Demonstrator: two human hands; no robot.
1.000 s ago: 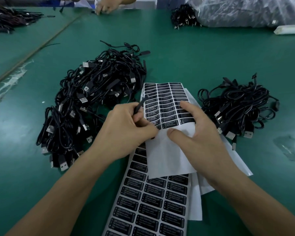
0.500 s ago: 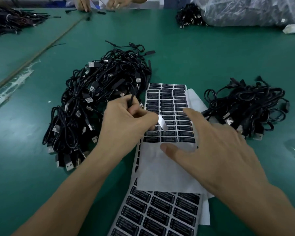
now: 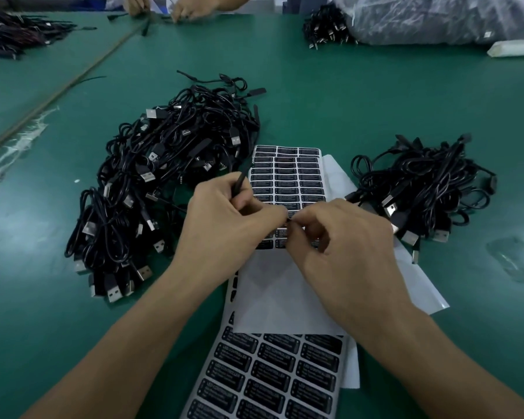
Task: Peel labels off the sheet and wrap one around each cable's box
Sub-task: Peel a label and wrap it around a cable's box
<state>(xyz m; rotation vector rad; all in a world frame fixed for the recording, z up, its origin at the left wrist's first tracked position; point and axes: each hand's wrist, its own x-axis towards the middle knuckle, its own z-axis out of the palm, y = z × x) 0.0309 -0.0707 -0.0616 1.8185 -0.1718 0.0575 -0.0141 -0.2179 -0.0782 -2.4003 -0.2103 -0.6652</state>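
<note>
Closing in now: my right hand [image 3: 339,237], flat over the label sheet [image 3: 288,176] half a second ago, has lifted, and its thumb and forefinger pinch the peeled label [image 3: 289,220] right where it meets my left hand [image 3: 224,225]. The left grips the cable's box [image 3: 239,184], thin black end poking up past the knuckles, above the sheet mid-bench. Peeling looks done for this one; wrapping begins, I judge. Fingertips hide most of the label. The big cable heap [image 3: 164,176] sits toward the bench's left edge, the smaller heap [image 3: 421,189] toward the right.

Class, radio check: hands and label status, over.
Left hand grips cable's box. Right hand pinches at it; label hidden where hands meet. Label sheet beneath, nothing blocking.
</note>
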